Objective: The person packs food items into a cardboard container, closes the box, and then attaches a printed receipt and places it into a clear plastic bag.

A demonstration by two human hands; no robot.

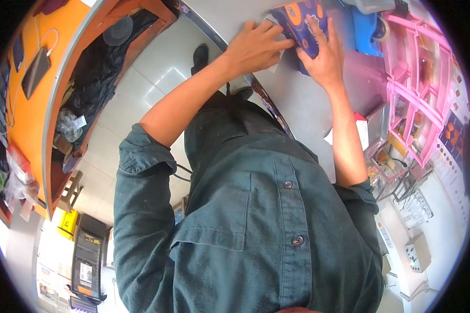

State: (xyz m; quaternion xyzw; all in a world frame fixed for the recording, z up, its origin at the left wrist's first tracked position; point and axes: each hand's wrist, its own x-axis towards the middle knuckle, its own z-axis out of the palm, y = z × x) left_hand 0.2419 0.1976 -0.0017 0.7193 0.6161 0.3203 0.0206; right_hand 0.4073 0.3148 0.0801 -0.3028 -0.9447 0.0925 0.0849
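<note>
A dark blue cardboard box with orange patches lies on the grey metal counter at the top of the head view. My right hand grips it from the right, with thumb and fingers spread across its printed face. From the left, my left hand closes its bent fingers on the box's near left edge. A white edge of card or paper shows beside those fingers. Part of the box is covered by both hands, and its far end runs toward the frame's rim.
Right of the box stand a blue tape dispenser and a pink plastic rack. The metal counter borders a tiled floor. On the left, an orange table carries a phone with a white cable.
</note>
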